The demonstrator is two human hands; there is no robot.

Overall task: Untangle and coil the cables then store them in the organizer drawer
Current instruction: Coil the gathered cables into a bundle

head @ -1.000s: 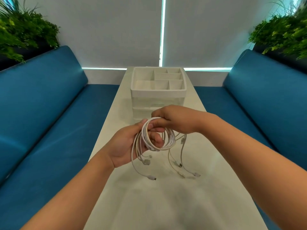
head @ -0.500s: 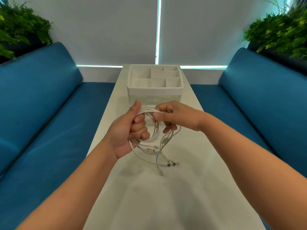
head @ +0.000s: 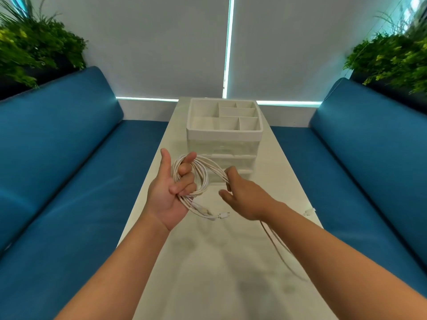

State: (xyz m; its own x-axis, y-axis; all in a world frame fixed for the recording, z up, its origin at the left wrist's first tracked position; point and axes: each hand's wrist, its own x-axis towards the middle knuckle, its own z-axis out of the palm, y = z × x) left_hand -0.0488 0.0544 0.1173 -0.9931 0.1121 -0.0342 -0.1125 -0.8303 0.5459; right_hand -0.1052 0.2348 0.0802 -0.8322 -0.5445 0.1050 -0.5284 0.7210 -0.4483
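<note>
The curled fingers [head: 184, 185] of the left hand [head: 171, 192] were looped by the white cables [head: 201, 176], thumb held straight. A bundle of strands was pinched in the right hand [head: 245, 197], its fingers closed around them. All was held above the tabletop [head: 208, 273], just before the organizer [head: 224, 132], whose drawers were shut.

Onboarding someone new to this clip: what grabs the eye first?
The white cables, looped around the left hand at centre frame, with a strand running to the right hand pinching it. Just behind stands the white organizer on the pale table, its top compartments bare. Blue sofas flank both sides.
</note>
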